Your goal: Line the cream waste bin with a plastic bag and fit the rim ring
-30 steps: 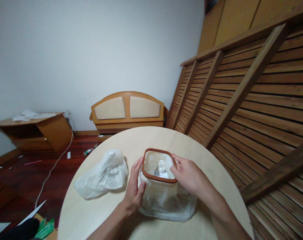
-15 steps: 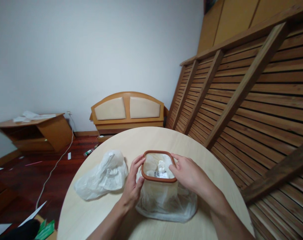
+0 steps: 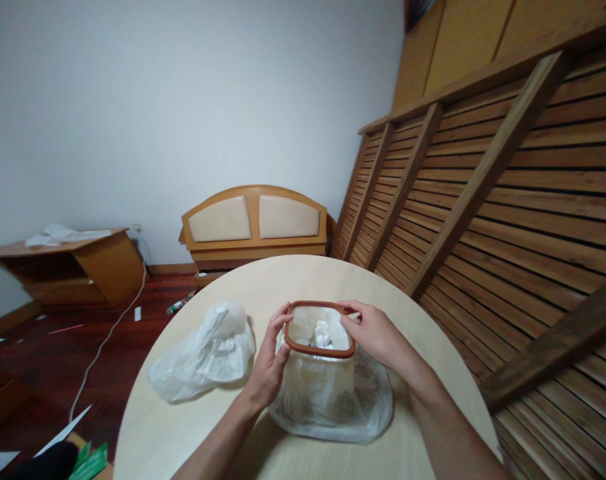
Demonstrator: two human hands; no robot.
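A small bin [image 3: 320, 377] with a rounded brown rim ring [image 3: 319, 351] stands on the table in front of me. A thin translucent plastic bag [image 3: 353, 417] lines it, hangs over its outside and spreads around its base. White crumpled bits [image 3: 323, 333] show inside. My left hand [image 3: 273, 353] holds the ring's left side, fingers on the rim and thumb toward the front. At the back right corner, my right hand [image 3: 370, 330] pinches the ring between thumb and fingers. Left of the bin lies a crumpled white plastic bag [image 3: 207, 353], which neither hand touches.
The round pale table [image 3: 183, 427] carries the bin and the loose bag. Beyond it stands a headboard [image 3: 255, 220] by the wall. Wooden slatted panels [image 3: 483, 240] lean along the right. A low cabinet [image 3: 103, 267], a cable [image 3: 107, 340] and scattered papers are at the left.
My right hand has slid a little toward the back left along the rim. The ring's front edge sits slightly higher in view. My left hand keeps its hold, and the loose bag stays put.
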